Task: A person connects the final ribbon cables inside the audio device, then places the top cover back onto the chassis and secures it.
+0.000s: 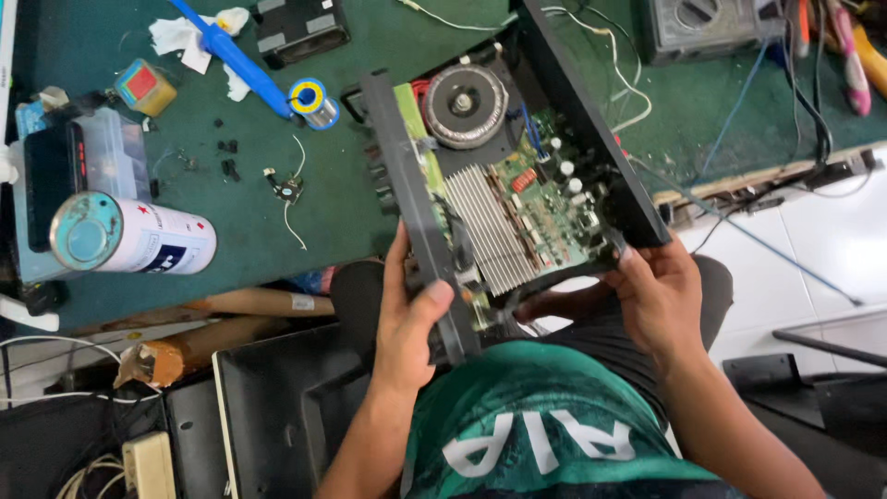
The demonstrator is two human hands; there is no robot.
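I hold an opened black amplifier chassis (591, 120) tilted over my lap and the green workbench edge. Inside it sit a round toroidal transformer (465, 104), a ribbed silver heat sink (490, 226) and a green circuit board (554, 194). My left hand (411, 319) grips the black front panel at the chassis's near left corner, thumb over the edge. My right hand (658, 296) clasps the near right corner from below.
On the green bench lie a white spray can (129, 238), a solder spool (312, 100), a blue soldering iron (231, 51), crumpled tissue, small screws and a multimeter (702, 23) with leads. Cardboard tubes, a black panel and a power strip (148, 462) sit lower left.
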